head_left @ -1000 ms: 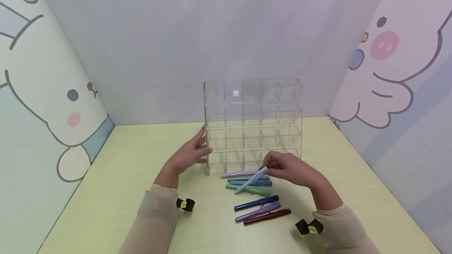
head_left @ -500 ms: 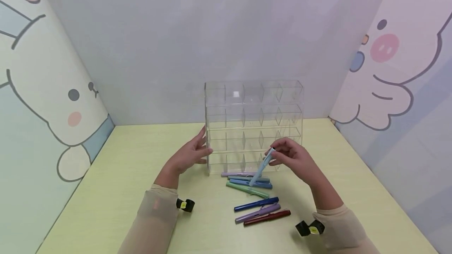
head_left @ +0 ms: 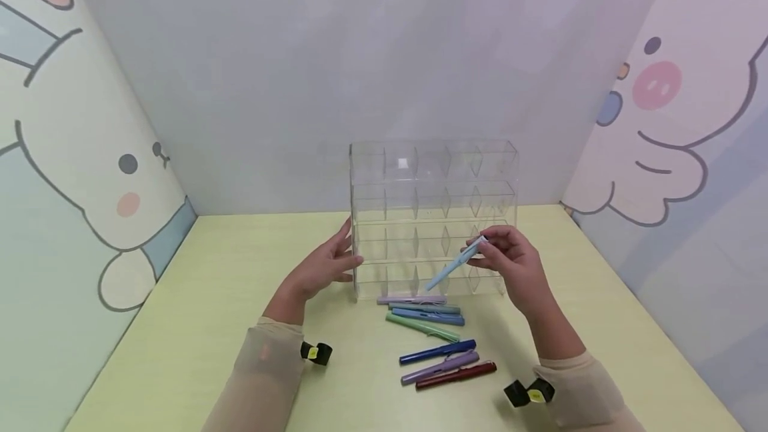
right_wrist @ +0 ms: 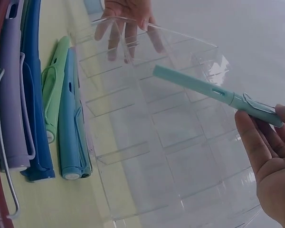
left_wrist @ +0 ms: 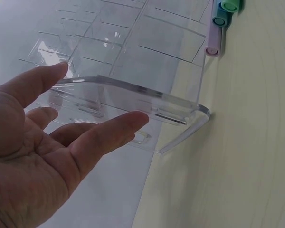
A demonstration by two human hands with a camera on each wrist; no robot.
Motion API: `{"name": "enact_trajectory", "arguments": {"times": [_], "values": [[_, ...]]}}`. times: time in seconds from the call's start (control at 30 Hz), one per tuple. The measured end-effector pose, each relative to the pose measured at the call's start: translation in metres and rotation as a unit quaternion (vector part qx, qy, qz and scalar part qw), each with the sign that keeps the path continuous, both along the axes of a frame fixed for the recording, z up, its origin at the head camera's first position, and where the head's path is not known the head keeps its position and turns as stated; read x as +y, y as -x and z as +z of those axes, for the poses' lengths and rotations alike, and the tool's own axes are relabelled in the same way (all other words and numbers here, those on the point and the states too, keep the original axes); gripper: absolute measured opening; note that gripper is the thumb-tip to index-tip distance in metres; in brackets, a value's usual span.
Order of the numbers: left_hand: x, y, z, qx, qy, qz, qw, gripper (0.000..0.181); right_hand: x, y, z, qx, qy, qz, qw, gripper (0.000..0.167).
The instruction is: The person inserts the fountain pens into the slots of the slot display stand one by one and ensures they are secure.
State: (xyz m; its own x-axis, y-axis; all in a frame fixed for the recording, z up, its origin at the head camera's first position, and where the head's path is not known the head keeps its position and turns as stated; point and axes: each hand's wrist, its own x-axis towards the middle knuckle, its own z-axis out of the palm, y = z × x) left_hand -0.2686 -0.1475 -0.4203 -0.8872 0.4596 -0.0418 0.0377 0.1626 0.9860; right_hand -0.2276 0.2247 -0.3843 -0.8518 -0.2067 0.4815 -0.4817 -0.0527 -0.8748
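A clear acrylic rack [head_left: 430, 212] with rows of compartments stands upright on the table. My left hand [head_left: 324, 265] is at its left side, fingers spread and fairly straight against the side panel [left_wrist: 128, 90]. My right hand [head_left: 519, 272] pinches a light blue fountain pen [head_left: 454, 265] near its cap end, between thumb and fingers. The pen slants in front of the rack's lower rows, its other end pointing down and left. In the right wrist view, the same pen [right_wrist: 194, 85] shows its clip beside the fingertips.
Before the rack lie a pale lilac pen [head_left: 411, 300], a grey-teal pen [head_left: 423, 309], a blue pen [head_left: 429, 317] and a green pen [head_left: 422, 327]. Nearer are a dark blue pen [head_left: 437, 352], a purple pen [head_left: 440, 368] and a dark red pen [head_left: 456, 377]. Walls enclose the table.
My right hand has lifted the light blue pen off the pile, moving up and to the right in front of the rack. The left hand stays at the rack's side.
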Motion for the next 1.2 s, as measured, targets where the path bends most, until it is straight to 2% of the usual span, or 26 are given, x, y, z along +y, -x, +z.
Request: {"name": "enact_trajectory", "arguments": {"times": [0.2, 0.4, 0.53, 0.77, 1.07, 1.2], "values": [[0.000, 0.002, -0.002, 0.004, -0.006, -0.004, 1.0000, 0.086, -0.003, 0.009, 0.010, 0.012, 0.030, -0.008, 0.9995, 0.022], [0.000, 0.003, -0.004, 0.003, -0.007, -0.004, 1.0000, 0.087, -0.003, 0.027, 0.041, 0.046, 0.044, -0.013, 0.9979, 0.026], [0.000, 0.003, -0.004, 0.001, -0.005, 0.000, 1.0000, 0.087, -0.004, 0.038, 0.063, 0.064, 0.070, -0.007, 0.9955, 0.027], [0.000, 0.002, -0.003, -0.001, -0.005, 0.003, 1.0000, 0.086, -0.010, 0.053, 0.091, 0.086, 0.108, 0.008, 0.9904, 0.025], [0.002, 0.001, -0.003, 0.003, -0.001, 0.007, 1.0000, 0.085, -0.021, 0.071, 0.126, 0.085, 0.159, -0.004, 0.9836, 0.021], [0.002, 0.001, -0.003, 0.004, 0.000, 0.004, 1.0000, 0.085, -0.024, 0.079, 0.141, 0.090, 0.164, -0.015, 0.9821, 0.024]]}}
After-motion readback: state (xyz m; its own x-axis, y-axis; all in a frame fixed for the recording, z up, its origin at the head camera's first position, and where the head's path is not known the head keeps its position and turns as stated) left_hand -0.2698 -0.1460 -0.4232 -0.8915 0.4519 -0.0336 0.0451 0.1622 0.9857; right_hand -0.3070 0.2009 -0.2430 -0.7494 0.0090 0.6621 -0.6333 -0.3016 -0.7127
